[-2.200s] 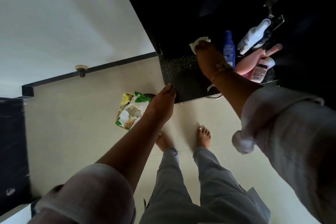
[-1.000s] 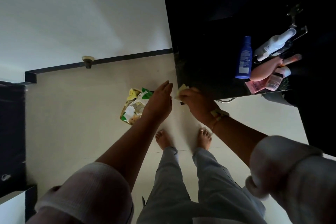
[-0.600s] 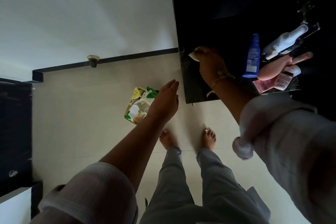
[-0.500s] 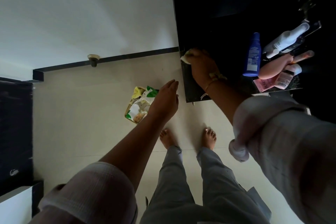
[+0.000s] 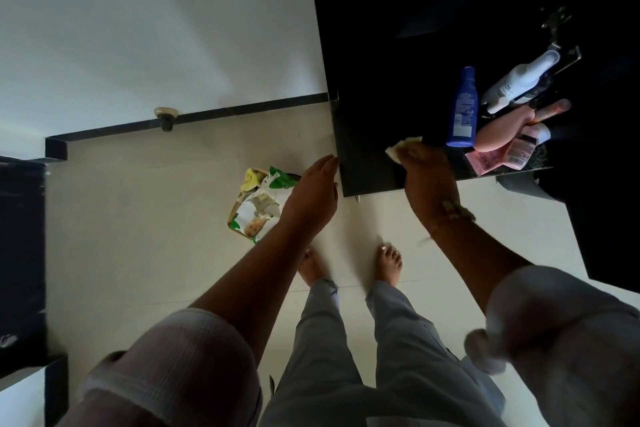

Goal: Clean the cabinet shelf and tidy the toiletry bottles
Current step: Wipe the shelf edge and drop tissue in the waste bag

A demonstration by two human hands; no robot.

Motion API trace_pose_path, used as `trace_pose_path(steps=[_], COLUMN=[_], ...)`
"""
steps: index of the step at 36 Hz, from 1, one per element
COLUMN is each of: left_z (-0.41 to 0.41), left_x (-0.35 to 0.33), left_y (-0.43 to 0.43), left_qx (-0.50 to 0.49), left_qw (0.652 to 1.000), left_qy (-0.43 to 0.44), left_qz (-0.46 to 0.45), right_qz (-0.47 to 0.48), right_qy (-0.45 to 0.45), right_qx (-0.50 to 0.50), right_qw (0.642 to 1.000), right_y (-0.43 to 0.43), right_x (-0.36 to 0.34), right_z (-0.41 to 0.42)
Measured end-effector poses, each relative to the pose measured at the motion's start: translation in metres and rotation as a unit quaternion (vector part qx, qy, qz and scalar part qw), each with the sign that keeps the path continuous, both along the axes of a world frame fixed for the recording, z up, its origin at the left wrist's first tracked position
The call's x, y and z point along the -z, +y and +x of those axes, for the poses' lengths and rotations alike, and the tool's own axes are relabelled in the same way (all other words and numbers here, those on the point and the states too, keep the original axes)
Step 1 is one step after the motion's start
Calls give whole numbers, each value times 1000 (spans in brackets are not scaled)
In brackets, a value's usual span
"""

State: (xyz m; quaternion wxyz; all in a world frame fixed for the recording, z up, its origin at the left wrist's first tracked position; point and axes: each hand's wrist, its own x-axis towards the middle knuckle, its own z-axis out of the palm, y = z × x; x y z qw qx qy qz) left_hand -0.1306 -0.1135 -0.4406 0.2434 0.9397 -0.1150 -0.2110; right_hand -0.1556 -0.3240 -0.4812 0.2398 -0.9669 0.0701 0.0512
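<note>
Nearest, at six o'clock, grey trousers [image 5: 346, 357] run down to two bare feet [image 5: 389, 262] on a pale tiled floor [image 5: 138, 218], which fills the middle of the view. Rolled pale sleeves [image 5: 180, 364] frame the view at seven and four o'clock.

The left hand [image 5: 311, 198] reaches toward twelve with its fingers straight and loose, holding nothing. Its fingertips are just beside the left edge of the shelf [image 5: 367, 163]; whether they touch it cannot be told. At nine o'clock of that hand, a green and white packet [image 5: 258, 208] lies on the floor.

The right hand [image 5: 429, 177] lies at two o'clock on the dark, glossy shelf. Its fingers are bent over a pale yellow cloth [image 5: 403, 147], pressing it onto the front part of the shelf.

Farther along the shelf, at two o'clock of the cloth, the toiletries are bunched together. A blue bottle [image 5: 462, 107] stands nearest the hand. Beyond it are a pink bottle [image 5: 502, 132], a white bottle [image 5: 519, 80], a small labelled bottle [image 5: 523, 149] and a pink sachet [image 5: 483, 159].

Farthest, a black skirting [image 5: 242, 109] with a door stop [image 5: 166, 116] meets a white wall [image 5: 138, 28] at eleven o'clock. Dark furniture [image 5: 20, 253] stands at nine.
</note>
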Motion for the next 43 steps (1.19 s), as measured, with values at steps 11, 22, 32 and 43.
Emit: trace_pose_path(steps=[11,22,32,43], left_z=[4,4,6,-48], left_x=[-6,3,0,15], left_y=[-19,-27,-22,14], left_qx=[33,89,43,-248], left_qw=[999,993,998,946], left_qy=[-12,47,49,183], left_qz=[-22,60,20,-104], right_qz=[19,-8,80,132], right_qy=[12,-19,-5,86], right_qx=[-166,3,-143,-200], right_qw=[986,1000,986,967], right_y=[50,-30,59,72], right_x=[-3,12,-13,-1], right_z=[-28,-31,-29,-46])
